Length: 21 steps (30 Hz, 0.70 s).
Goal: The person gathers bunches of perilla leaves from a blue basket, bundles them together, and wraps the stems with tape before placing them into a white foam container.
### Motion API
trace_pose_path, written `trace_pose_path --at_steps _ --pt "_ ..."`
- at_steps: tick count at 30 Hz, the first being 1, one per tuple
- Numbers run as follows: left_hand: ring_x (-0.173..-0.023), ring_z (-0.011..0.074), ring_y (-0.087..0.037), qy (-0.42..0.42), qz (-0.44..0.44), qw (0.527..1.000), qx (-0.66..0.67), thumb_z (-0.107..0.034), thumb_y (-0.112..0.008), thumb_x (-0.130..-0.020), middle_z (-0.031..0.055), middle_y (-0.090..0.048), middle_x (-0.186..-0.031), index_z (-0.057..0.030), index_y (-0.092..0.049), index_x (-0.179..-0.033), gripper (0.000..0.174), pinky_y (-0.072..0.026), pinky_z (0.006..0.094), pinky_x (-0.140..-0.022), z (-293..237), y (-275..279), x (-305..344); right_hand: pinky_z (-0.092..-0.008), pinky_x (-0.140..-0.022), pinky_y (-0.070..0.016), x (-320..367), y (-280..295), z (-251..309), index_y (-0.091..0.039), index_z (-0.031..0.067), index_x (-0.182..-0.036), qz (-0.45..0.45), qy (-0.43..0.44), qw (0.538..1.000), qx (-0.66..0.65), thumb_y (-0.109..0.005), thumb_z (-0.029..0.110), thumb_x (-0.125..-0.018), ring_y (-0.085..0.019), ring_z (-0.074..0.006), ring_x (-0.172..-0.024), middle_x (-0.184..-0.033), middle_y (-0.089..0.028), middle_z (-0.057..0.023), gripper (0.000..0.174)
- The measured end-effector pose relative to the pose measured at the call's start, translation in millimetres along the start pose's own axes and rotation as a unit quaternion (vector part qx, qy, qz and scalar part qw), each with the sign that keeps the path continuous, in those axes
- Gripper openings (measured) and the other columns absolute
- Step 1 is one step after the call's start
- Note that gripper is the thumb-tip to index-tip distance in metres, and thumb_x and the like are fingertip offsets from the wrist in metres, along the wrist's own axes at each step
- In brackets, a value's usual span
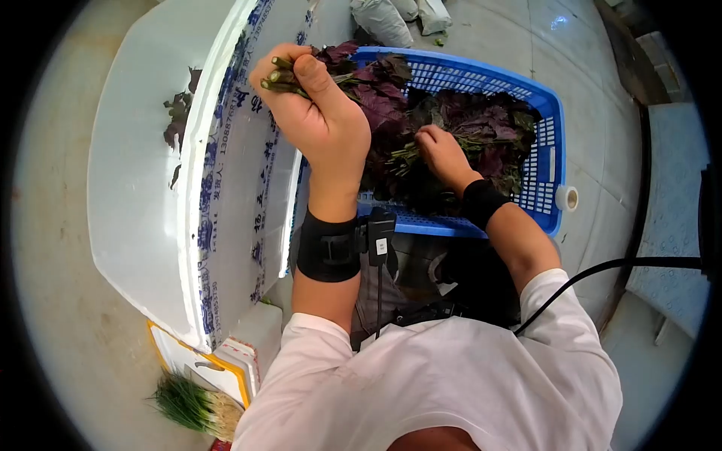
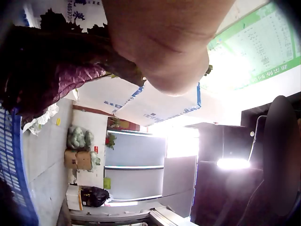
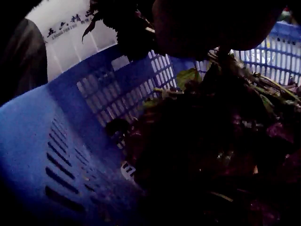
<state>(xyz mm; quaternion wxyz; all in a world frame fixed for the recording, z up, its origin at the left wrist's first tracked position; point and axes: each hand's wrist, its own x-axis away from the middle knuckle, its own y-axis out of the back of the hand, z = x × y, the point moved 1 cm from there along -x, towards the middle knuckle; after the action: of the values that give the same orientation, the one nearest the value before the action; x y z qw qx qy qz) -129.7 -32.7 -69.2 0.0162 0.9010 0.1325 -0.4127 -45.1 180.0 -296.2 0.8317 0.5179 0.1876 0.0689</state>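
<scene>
My left hand (image 1: 323, 113) is raised over the left end of a blue plastic basket (image 1: 555, 128). It grips a bunch of purple perilla (image 1: 380, 98), the cut green stem ends poking out beside the thumb and the dark leaves hanging toward the basket. Inside the basket lies a heap of loose perilla (image 1: 489, 120), purple and green. My right hand (image 1: 447, 158) reaches into this heap, its fingers curled and pinching perilla stems. The right wrist view is dark, with that hand (image 3: 211, 23) at the top above leaves and stems.
A large white foam box (image 1: 233, 165) with blue writing stands left of the basket. Some perilla leaves (image 1: 179, 120) lie beyond its rim. Scallions (image 1: 188, 406) are at the lower left. A tape roll (image 1: 568, 198) sits at the basket's right edge, and white bags (image 1: 382, 21) are behind.
</scene>
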Motion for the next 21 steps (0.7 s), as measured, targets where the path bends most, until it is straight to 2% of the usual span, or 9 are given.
trace_pose_path --at_steps 1,4,6,8,9,13,15,19,21 --pt "-0.077 0.0092 -0.042 0.007 -0.004 1.000 0.015 -0.025 -0.047 -0.110 0.0029 -0.044 -0.098 -0.0025 -0.047 -0.110 0.023 -0.0383 0.0227 -0.073 0 -1 0 -0.0479 -0.091 -0.0478 -5 6 1 -0.057 0.0056 -0.121 -0.041 -0.028 0.999 -0.020 -0.065 0.009 -0.093 -0.058 -0.0373 -0.104 -0.116 -0.055 -0.0147 0.030" --pt "-0.076 0.0082 -0.042 0.013 -0.007 0.999 0.031 -0.025 -0.047 -0.110 0.0023 -0.044 -0.098 -0.0024 -0.047 -0.110 0.022 -0.0385 0.0222 -0.072 -2 -2 0 -0.0470 -0.088 -0.0496 -15 17 5 -0.057 0.0037 -0.120 -0.045 -0.055 0.997 -0.016 -0.067 0.008 -0.090 -0.059 -0.0387 -0.100 -0.117 -0.055 -0.0151 0.032" --pt "-0.076 0.0081 -0.042 0.012 -0.004 0.999 0.035 -0.025 -0.048 -0.110 0.0021 -0.044 -0.098 -0.0024 -0.047 -0.111 0.022 -0.0387 0.0221 -0.072 -2 -2 1 -0.0483 -0.091 -0.0478 -17 17 6 -0.060 0.0045 -0.119 0.000 -0.068 0.997 -0.021 -0.066 0.011 -0.091 -0.058 -0.0376 -0.104 -0.117 -0.054 -0.0159 0.029" --pt "-0.077 0.0091 -0.042 0.017 -0.002 0.999 0.049 -0.024 -0.047 -0.110 0.0032 -0.044 -0.098 -0.0022 -0.047 -0.111 0.022 -0.0387 0.0228 -0.073 -2 -1 2 -0.0507 -0.094 -0.0452 -17 9 2 -0.063 0.0058 -0.120 0.196 -0.028 0.978 0.065 -0.064 0.013 -0.093 -0.056 -0.0361 -0.109 -0.116 -0.053 -0.0163 0.028" --pt "-0.077 0.0091 -0.042 0.017 -0.001 0.999 0.048 -0.024 -0.047 -0.110 0.0032 -0.044 -0.098 -0.0022 -0.047 -0.111 0.022 -0.0387 0.0228 -0.073 -1 0 1 -0.0525 -0.098 -0.0432 -16 1 1 -0.065 0.0075 -0.123 0.226 -0.044 0.969 0.085 -0.061 0.015 -0.096 -0.054 -0.0343 -0.114 -0.118 -0.052 -0.0168 0.029" --pt "-0.085 0.0145 -0.045 -0.016 -0.042 0.999 -0.020 -0.022 -0.046 -0.110 0.0063 -0.046 -0.099 -0.0018 -0.047 -0.110 0.020 -0.0388 0.0277 -0.080 1 6 -1 -0.0568 -0.105 -0.0412 -20 -22 2 -0.062 0.0120 -0.135 0.261 -0.087 0.955 0.110 -0.060 0.010 -0.097 -0.057 -0.0339 -0.114 -0.127 -0.049 -0.0152 0.038" --pt "-0.087 0.0165 -0.045 -0.029 -0.059 0.997 -0.031 -0.021 -0.046 -0.110 0.0073 -0.047 -0.100 -0.0015 -0.047 -0.110 0.019 -0.0385 0.0294 -0.082 1 8 -1 -0.0682 -0.113 -0.0330 -25 -29 5 -0.058 0.0188 -0.144 0.281 -0.095 0.950 0.095 -0.059 0.005 -0.097 -0.059 -0.0328 -0.115 -0.140 -0.045 -0.0122 0.049" --pt "-0.088 0.0195 -0.045 -0.031 -0.060 0.997 -0.036 -0.019 -0.047 -0.109 0.0083 -0.048 -0.100 -0.0008 -0.047 -0.108 0.018 -0.0381 0.0308 -0.082 -1 9 -2 -0.0786 -0.113 -0.0240 -46 -37 9 -0.056 0.0234 -0.147 0.341 -0.098 0.927 0.118 -0.059 0.000 -0.095 -0.060 -0.0315 -0.118 -0.152 -0.040 -0.0087 0.057" --pt "-0.087 0.0196 -0.045 -0.028 -0.062 0.997 -0.034 -0.019 -0.047 -0.109 0.0084 -0.048 -0.100 -0.0006 -0.047 -0.109 0.018 -0.0381 0.0308 -0.082 -2 9 -3 -0.0817 -0.111 -0.0234 -56 -40 8 -0.061 0.0197 -0.141 0.446 -0.121 0.873 0.154 -0.061 0.003 -0.095 -0.059 -0.0311 -0.122 -0.156 -0.037 -0.0093 0.049"
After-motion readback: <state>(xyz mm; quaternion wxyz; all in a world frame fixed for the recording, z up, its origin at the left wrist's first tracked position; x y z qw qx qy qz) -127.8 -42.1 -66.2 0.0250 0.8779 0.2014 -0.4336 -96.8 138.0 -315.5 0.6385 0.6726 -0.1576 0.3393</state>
